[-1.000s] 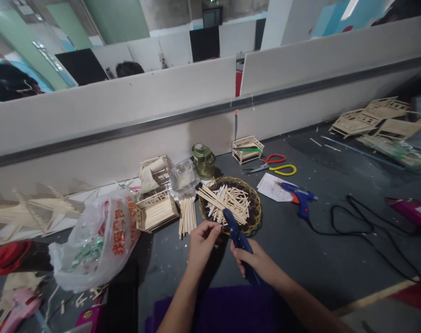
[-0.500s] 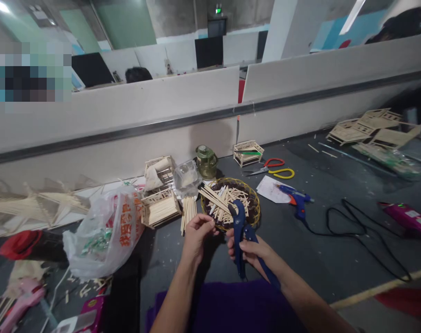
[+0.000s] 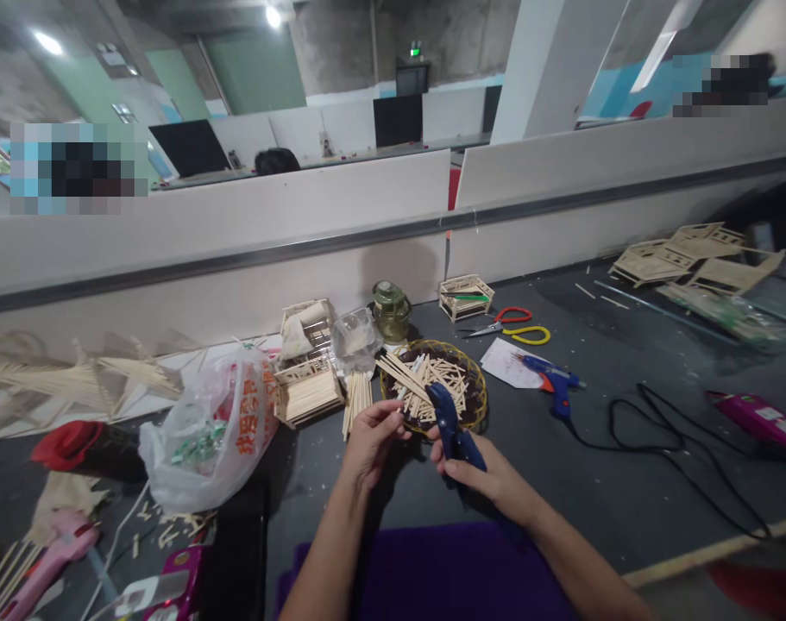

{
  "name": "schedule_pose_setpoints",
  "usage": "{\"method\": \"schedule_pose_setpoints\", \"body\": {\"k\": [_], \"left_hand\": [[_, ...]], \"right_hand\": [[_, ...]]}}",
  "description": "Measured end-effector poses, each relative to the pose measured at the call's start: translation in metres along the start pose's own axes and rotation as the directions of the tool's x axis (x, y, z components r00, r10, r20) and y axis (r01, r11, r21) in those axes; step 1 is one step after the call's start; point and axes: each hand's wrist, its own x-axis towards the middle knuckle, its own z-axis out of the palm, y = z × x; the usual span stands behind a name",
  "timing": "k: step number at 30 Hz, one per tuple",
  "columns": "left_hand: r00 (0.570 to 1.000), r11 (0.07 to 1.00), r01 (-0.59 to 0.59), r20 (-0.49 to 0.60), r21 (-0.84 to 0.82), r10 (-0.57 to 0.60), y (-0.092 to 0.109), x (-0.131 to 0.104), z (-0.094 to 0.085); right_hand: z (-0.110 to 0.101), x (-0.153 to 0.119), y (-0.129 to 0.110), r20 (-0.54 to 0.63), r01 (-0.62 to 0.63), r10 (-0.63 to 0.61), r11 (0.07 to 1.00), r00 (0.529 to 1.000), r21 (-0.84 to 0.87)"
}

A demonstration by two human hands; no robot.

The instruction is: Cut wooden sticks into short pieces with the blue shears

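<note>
My right hand (image 3: 480,470) is wrapped round a dark blue hand cutter (image 3: 449,423), its handles squeezed close together and its head pointing up and left over the near edge of the basket. To its left, my left hand (image 3: 376,440) is closed in a pinch; a tiny pale end, like a small wooden stick (image 3: 399,410), shows at the fingertips, the rest hidden by the fingers. Just beyond both hands stands a woven basket (image 3: 481,379) with a yellow rim. Short cut sticks (image 3: 448,379) fill it, and several longer sticks (image 3: 399,369) lie across its left side.
Left of the basket are a stick bundle (image 3: 357,401), a small stick-built frame (image 3: 308,397), a clear plastic box (image 3: 355,336) and a white bag (image 3: 198,448). A green jar (image 3: 391,312) stands behind. Scissors (image 3: 512,330), a blue glue gun (image 3: 557,384) and its cord (image 3: 657,461) lie right.
The cutter's handles, spread apart before, are now drawn together in my right hand. My left hand keeps its pinch near the basket. The head view has tilted slightly upward.
</note>
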Motion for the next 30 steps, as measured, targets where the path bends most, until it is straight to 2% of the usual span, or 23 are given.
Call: {"method": "schedule_pose_setpoints", "body": {"k": [4,7,12,23,30], "left_hand": [[0.999,0.994,-0.024,0.029,-0.111,0.027,0.002,0.004,0.000],[0.998,0.978,0.007,0.068,-0.209,0.007,0.003,0.006,0.003],[0.992,0.963,0.061,0.119,-0.263,-0.030,0.000,0.006,0.009],[0.981,0.957,0.112,0.182,-0.268,-0.064,-0.007,0.007,0.015],[0.970,0.964,0.153,0.217,-0.217,-0.106,-0.009,0.005,0.017]], "right_hand": [[-0.004,-0.001,-0.009,0.206,-0.109,0.100,0.994,0.973,0.032],[-0.005,-0.001,-0.010,0.265,-0.186,0.156,0.978,0.952,0.094],[-0.006,-0.001,-0.006,0.312,-0.239,0.175,0.954,0.934,0.181],[-0.006,0.003,-0.003,0.337,-0.229,0.149,0.950,0.930,0.213],[-0.006,0.008,0.004,0.371,-0.235,0.128,0.937,0.920,0.257]]}}
